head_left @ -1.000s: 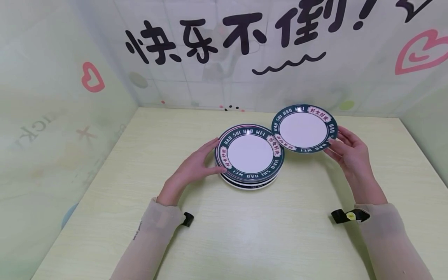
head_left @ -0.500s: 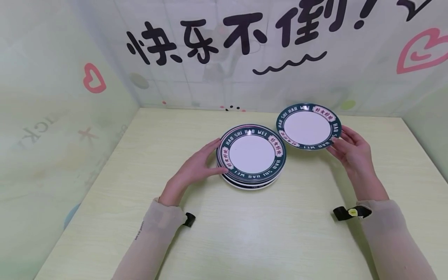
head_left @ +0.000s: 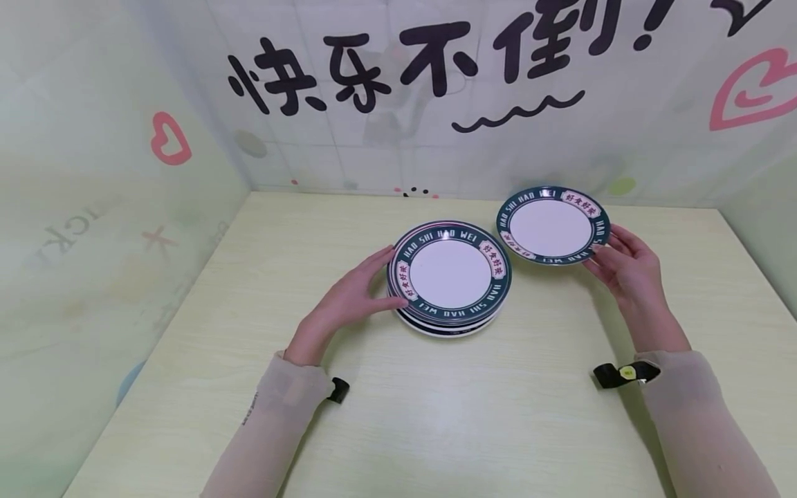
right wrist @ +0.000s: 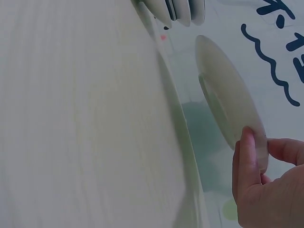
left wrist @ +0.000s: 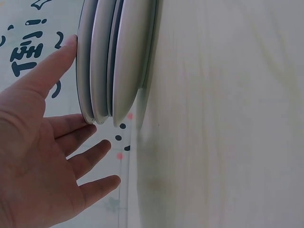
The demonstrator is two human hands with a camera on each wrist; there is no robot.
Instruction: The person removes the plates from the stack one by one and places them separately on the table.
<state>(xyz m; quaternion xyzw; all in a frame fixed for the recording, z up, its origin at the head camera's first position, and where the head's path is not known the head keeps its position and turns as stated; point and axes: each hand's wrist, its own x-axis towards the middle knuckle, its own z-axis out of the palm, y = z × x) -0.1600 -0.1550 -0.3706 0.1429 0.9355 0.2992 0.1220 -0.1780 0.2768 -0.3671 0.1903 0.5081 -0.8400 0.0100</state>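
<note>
The left hand (head_left: 347,296), spread wide, touches the plate stack (head_left: 450,275); the right hand (head_left: 631,272) pinches a plate (head_left: 551,227) above the table (head_left: 467,415), near its back edge

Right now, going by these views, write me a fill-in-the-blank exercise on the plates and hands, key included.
1. The single plate is gripped at its rim by the ____ hand.
2. In the head view, the stack of plates lies to the ____ of the single plate.
3. Of those two, the left hand touches the ____.
4. The single plate is printed HAO SHI HAO ____.

Missing words: right; left; stack; WEI.
</note>
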